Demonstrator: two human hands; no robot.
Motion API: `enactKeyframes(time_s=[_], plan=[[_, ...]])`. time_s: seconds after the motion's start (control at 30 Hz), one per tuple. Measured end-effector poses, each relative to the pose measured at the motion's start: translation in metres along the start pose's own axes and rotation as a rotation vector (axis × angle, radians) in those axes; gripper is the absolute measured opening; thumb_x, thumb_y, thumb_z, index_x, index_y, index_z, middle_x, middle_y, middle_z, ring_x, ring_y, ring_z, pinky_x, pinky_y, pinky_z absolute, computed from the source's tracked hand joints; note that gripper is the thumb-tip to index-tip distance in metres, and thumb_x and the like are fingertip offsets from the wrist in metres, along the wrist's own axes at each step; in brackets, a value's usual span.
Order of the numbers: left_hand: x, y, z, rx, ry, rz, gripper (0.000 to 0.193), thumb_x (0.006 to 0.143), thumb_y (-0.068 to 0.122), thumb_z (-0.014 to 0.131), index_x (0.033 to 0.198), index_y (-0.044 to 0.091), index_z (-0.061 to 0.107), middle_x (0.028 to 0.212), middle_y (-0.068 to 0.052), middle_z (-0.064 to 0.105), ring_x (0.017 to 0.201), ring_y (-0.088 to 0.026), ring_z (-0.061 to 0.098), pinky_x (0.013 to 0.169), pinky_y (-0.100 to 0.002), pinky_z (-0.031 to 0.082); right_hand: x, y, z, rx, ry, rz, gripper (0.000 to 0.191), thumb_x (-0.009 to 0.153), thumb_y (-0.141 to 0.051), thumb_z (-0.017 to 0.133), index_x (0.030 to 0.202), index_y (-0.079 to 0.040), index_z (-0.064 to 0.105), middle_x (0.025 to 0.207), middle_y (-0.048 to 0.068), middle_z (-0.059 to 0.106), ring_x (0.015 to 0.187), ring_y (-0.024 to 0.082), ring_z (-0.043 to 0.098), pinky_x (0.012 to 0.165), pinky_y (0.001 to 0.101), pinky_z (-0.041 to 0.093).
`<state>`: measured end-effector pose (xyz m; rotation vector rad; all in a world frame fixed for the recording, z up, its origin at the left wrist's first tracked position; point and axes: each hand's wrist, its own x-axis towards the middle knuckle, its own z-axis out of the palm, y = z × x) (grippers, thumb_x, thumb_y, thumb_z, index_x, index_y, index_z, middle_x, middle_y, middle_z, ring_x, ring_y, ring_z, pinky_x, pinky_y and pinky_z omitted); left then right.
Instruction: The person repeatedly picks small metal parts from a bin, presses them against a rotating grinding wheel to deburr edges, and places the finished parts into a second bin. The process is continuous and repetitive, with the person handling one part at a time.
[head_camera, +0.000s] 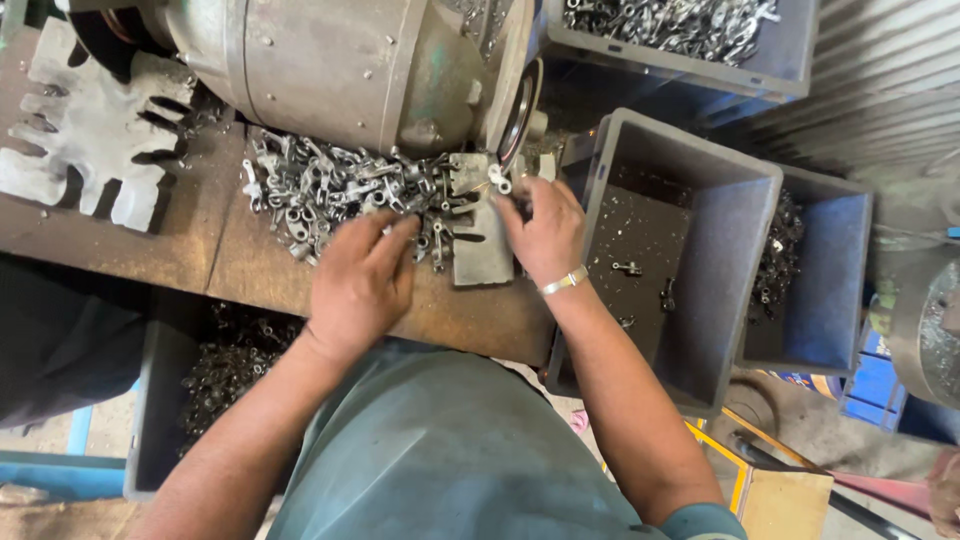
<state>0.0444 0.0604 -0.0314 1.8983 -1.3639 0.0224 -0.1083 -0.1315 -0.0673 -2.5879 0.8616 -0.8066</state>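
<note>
A heap of small grey metal parts (320, 185) lies on the brown workbench (225, 255) in front of a large grey machine housing (330, 65). My left hand (362, 282) rests palm down at the heap's near edge, its fingertips among the parts. My right hand (545, 232), with a metal bracelet on the wrist, pinches one small metal part (497, 178) near the grinding wheel (515, 110). A flat grey metal block (482, 250) lies between my hands.
A grey bin (735, 215) with a few parts stands right of the bench, a blue-grey bin (835, 270) of dark parts beyond it. Another bin (790, 45) full of parts sits at the top. A bin (150, 400) of parts stands below the bench. A notched metal plate (85, 130) lies left.
</note>
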Motion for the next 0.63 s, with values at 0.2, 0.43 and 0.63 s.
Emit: enactKeyframes(time_s=[0.2,0.43,0.63], plan=[[0.033,-0.024,-0.006,0.202,-0.166,0.178,0.041,0.073,0.003,0.070,0.114,0.008,0.076,0.124,-0.016,0.065,0.097,-0.031,0.060,0.081,-0.042,0.051,-0.020,-0.005,-0.025,0.073,0.048,-0.159,0.028,0.082,-0.021,0.089,0.090,-0.007,0.065,0.082,0.008,0.069,0.076,0.029,0.067,0.070,0.0384,0.054],[0.032,-0.001,-0.009,-0.106,0.043,-0.068,0.027,0.088,0.008,0.076,0.114,0.004,0.071,0.110,-0.016,0.066,0.098,-0.035,0.065,0.085,-0.043,0.054,0.025,0.026,-0.091,0.088,-0.446,-0.079,0.025,0.073,-0.020,0.092,0.081,-0.010,0.071,0.075,0.007,0.071,0.070,0.026,0.069,0.064,0.0383,0.054],[0.019,0.026,0.002,-0.397,-0.233,-0.522,0.020,0.090,0.020,0.078,0.106,0.009,0.075,0.091,-0.010,0.073,0.075,-0.024,0.072,0.069,-0.035,0.057,0.029,0.001,-0.093,0.391,0.239,0.310,0.019,0.089,-0.015,0.077,0.105,-0.007,0.070,0.109,0.007,0.077,0.098,0.015,0.075,0.088,0.0333,0.062]])
